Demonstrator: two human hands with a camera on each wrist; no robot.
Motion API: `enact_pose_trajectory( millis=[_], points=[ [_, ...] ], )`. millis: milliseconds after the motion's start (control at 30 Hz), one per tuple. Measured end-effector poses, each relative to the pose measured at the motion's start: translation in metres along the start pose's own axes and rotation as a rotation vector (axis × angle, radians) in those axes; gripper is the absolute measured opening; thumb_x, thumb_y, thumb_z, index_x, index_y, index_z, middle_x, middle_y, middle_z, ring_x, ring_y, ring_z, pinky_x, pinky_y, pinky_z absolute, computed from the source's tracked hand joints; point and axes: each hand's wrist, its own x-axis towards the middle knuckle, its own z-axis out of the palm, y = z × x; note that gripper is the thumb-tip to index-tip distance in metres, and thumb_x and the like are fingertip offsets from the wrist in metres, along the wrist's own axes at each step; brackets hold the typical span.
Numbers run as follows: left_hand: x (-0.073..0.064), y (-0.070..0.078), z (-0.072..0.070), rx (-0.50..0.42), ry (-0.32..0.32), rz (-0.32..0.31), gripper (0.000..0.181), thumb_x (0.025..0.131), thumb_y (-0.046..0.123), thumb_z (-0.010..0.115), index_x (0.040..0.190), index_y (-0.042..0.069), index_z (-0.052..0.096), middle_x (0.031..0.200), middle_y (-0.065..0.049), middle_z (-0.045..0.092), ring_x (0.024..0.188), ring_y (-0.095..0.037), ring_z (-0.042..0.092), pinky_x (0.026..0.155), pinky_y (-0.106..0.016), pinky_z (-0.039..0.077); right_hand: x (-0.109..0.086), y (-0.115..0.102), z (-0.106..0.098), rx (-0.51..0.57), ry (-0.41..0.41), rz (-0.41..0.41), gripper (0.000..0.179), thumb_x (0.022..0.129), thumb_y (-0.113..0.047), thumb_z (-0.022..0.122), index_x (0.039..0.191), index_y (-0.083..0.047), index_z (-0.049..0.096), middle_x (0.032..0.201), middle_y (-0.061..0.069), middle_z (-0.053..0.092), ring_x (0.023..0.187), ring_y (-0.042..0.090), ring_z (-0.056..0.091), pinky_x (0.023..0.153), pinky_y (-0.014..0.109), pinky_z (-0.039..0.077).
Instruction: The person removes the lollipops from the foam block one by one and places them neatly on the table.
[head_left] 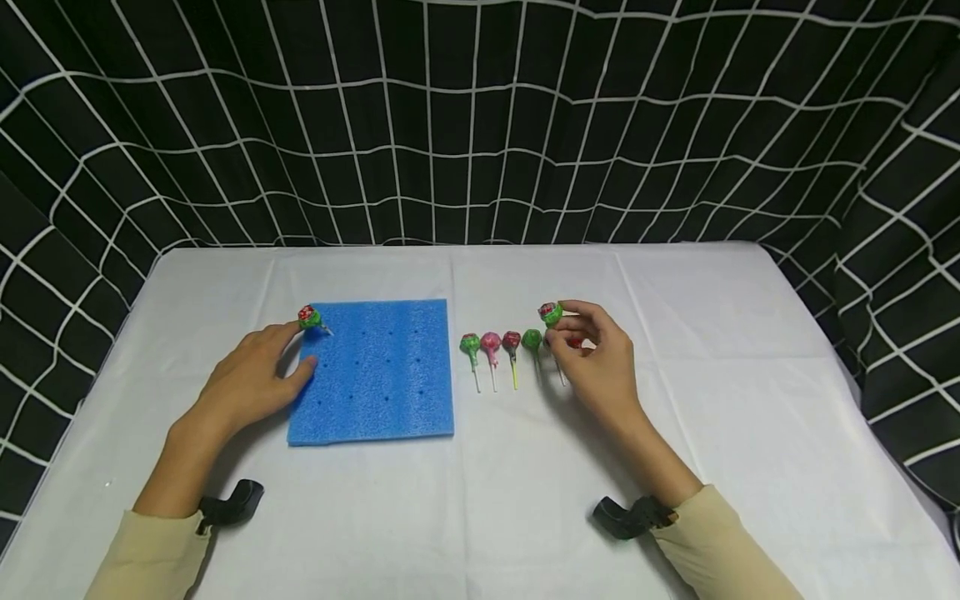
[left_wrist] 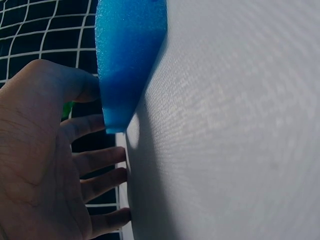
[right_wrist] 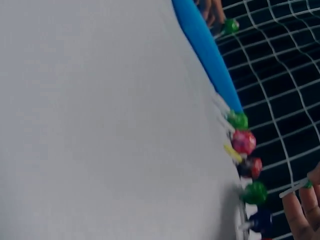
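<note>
My right hand [head_left: 600, 350] pinches a green-and-red wrapped lollipop [head_left: 550, 313] above the table; its white stick [right_wrist: 294, 188] pokes out from the fingers in the right wrist view. Beneath that hand, a row of lollipops [head_left: 491, 343] lies on the cloth, and the hand partly covers the row's right end. At the left edge of a blue foam block [head_left: 375, 417], my left hand [head_left: 251, 375] rests with fingers loosely extended, its thumb against the foam. Another green-and-red lollipop [head_left: 308, 316] sits at the block's far left corner, its stick slanting down to the foam, beside my index finger.
Rows of small holes [head_left: 356, 362] dot the foam's top. A white cloth [head_left: 360, 525] covers the table. White netting [head_left: 468, 150] over black fabric rises behind and at both sides. Each wrist wears a black camera mount [head_left: 633, 517].
</note>
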Motion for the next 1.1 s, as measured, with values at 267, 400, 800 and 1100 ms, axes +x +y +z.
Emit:
enact_pose_trajectory(
  millis=[267, 400, 800, 1100],
  points=[
    [-0.001, -0.001, 0.001, 0.004, 0.004, -0.002, 0.069, 0.106, 0.039, 0.054, 0.162, 0.001, 0.038, 0.164, -0.028, 0.042, 0.152, -0.051, 0.038, 0.119, -0.074, 0.037, 0.003, 0.011, -0.017, -0.002, 0.020, 0.020, 0.034, 0.091, 0.005, 0.075, 0.124, -0.002, 0.070, 0.103, 0.019, 0.079, 0.084, -0.006, 0.068, 0.065, 0.008, 0.051],
    [0.000, 0.000, 0.001, 0.003, 0.006, -0.001, 0.069, 0.106, 0.040, 0.054, 0.162, 0.002, 0.038, 0.164, -0.028, 0.042, 0.152, -0.051, 0.037, 0.119, -0.074, 0.037, 0.003, 0.014, -0.025, -0.028, 0.034, 0.024, 0.034, 0.092, 0.003, 0.075, 0.125, -0.003, 0.070, 0.103, 0.019, 0.079, 0.085, -0.007, 0.067, 0.066, 0.008, 0.054],
    [0.002, 0.000, 0.000, 0.008, 0.002, -0.002, 0.069, 0.106, 0.040, 0.054, 0.162, 0.002, 0.038, 0.165, -0.028, 0.042, 0.153, -0.051, 0.037, 0.120, -0.074, 0.036, 0.003, 0.026, -0.054, -0.110, 0.073, 0.120, 0.036, 0.094, -0.003, 0.074, 0.129, -0.004, 0.070, 0.102, 0.013, 0.077, 0.082, -0.009, 0.067, 0.067, 0.007, 0.055],
    [0.001, -0.001, 0.000, 0.011, 0.000, -0.003, 0.069, 0.105, 0.039, 0.054, 0.161, 0.001, 0.039, 0.164, -0.028, 0.042, 0.152, -0.051, 0.037, 0.119, -0.074, 0.037, 0.005, 0.037, -0.065, -0.217, 0.056, 0.197, 0.035, 0.092, -0.007, 0.074, 0.127, -0.003, 0.071, 0.094, 0.006, 0.078, 0.074, -0.013, 0.066, 0.065, 0.007, 0.052]
  ],
)
